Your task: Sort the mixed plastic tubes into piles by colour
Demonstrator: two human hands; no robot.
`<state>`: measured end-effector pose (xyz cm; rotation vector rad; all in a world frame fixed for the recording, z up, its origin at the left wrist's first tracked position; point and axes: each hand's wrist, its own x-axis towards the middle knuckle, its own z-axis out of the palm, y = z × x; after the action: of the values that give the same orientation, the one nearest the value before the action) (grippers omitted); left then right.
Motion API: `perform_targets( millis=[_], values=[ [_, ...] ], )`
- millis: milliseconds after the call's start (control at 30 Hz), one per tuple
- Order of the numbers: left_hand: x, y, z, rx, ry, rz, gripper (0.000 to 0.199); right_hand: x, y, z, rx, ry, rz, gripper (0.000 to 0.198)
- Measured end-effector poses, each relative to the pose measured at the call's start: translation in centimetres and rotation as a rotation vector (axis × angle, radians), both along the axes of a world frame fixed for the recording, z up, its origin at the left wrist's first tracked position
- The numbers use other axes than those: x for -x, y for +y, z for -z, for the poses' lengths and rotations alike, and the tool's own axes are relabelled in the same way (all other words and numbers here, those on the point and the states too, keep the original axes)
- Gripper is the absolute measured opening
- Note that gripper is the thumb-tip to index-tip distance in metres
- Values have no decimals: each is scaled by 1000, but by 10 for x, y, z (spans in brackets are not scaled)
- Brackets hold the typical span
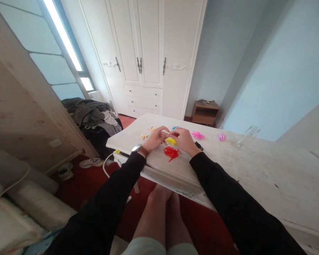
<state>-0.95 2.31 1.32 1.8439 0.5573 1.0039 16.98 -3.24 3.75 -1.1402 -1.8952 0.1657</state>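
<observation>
Both my hands meet fingertip to fingertip over the white table (218, 166). My left hand (156, 138), with a watch (139, 149) on its wrist, is closed in a pinch. My right hand (183, 140) pinches too, touching the left fingers. Whatever lies between the fingertips is too small to make out. Right below them is a pile of small yellow pieces (171, 141), with a red pile (171, 153) nearer to me. Blue pieces (174, 128) show behind the hands, partly hidden. Black pieces (199, 145) lie beside my right wrist, and a pink pile (198, 135) farther right.
Small mixed-colour pieces (143, 136) lie left of my hands. A pink roll-like item (222, 137) and a clear glass (249, 135) are on the table's right part. A white cable (104, 165) hangs at the left edge. Clothes (91, 113) are heaped beyond; a wardrobe (149, 42) stands behind.
</observation>
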Motion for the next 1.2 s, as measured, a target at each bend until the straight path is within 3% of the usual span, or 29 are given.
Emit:
perform_targets(
  millis=[433, 667, 967, 1200],
  values=[
    [0, 1, -1, -98, 49, -109, 10, -3, 2, -2, -22, 50, 144, 13],
    [0, 4, 0, -175, 34, -253, 10, -34, 3, -23, -156, 297, 511, 8],
    [0, 5, 0, -141, 31, -257, 13, -16, 4, -7, -50, 143, 320, 10],
    [3, 6, -1, -305, -2, -314, 25, -19, 6, 3, 147, 13, 200, 15]
  ],
)
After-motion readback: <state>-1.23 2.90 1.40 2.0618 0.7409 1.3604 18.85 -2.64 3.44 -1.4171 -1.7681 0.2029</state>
